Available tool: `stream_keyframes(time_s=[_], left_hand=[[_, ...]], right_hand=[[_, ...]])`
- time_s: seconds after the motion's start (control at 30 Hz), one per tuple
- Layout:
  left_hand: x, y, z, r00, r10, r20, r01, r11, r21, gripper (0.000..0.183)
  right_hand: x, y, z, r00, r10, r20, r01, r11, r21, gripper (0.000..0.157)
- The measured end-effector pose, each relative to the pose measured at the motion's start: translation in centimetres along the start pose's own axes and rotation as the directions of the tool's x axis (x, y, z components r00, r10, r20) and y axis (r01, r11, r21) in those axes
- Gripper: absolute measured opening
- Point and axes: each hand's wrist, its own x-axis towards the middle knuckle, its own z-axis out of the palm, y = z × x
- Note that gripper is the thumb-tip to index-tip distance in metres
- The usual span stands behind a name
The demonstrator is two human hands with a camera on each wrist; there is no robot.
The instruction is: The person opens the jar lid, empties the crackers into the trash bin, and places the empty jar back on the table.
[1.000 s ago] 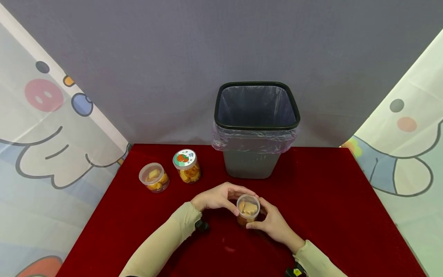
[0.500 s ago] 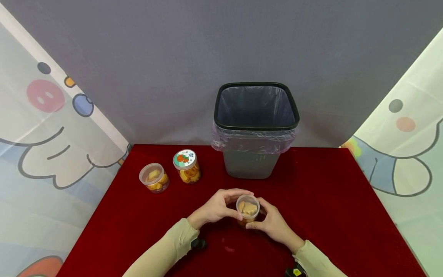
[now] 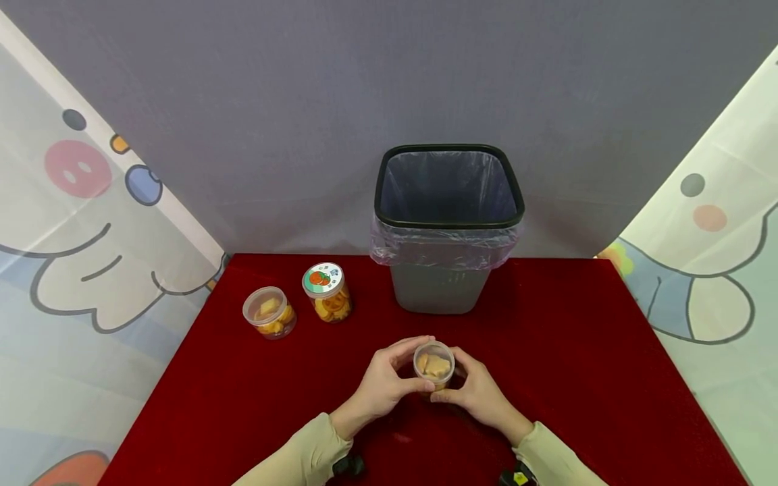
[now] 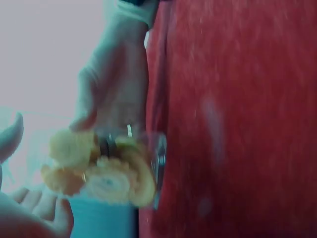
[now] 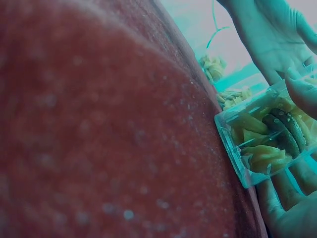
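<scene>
Jar (image 3: 435, 368) upright, well in from the back edge of the worktop (image 3: 547, 324). Right hand (image 3: 483, 393) grips its side, likely to steady it; left hand (image 3: 383, 383) brackets its top, contact unclear. Labelled jar (image 3: 331, 306) and wide jar (image 3: 270, 312) sit toward the back-left corner, apparently out of the hands' way. Bin (image 3: 439, 290), at the back edge, bars reach straight back.

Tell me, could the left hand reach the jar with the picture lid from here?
Probably yes: nothing stands between the left hand and the picture-lid jar, though it would first have to leave the held jar.
</scene>
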Motion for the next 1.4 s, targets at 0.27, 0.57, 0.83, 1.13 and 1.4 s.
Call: stream_keyframes(time_s=[0.27,0.57,0.83,1.13,1.4], left_hand=[[-0.9,-1.7,1.5,0.979,0.021,-0.201,-0.006,0.997,0.076,0.063],[-1.0,-0.5,2.7,0.958,-0.028,-0.287,0.044,0.998,0.051,0.065],[-0.9,1.9,1.3,0.984,-0.042,-0.174,0.051,0.998,0.047,0.066],[0.6,1.8,-2.6,0.994,-0.021,0.111,0.016,0.999,0.047,0.063],[3.0,-0.5,-5.2,0.943,-0.014,0.333,0.021,1.000,-0.019,0.063]], right_hand=[[0.1,0.5,0.0,0.999,-0.038,0.008,0.038,0.999,0.006,0.064],[0.0,0.5,-0.1,1.000,-0.024,0.003,0.024,1.000,0.002,0.062],[0.0,0.5,0.0,1.000,-0.027,0.011,0.027,1.000,0.004,0.062],[0.1,0.4,0.0,0.999,-0.033,0.016,0.032,0.999,0.008,0.065],[0.1,0.0,0.1,1.000,-0.011,0.014,0.011,1.000,0.005,0.065]])
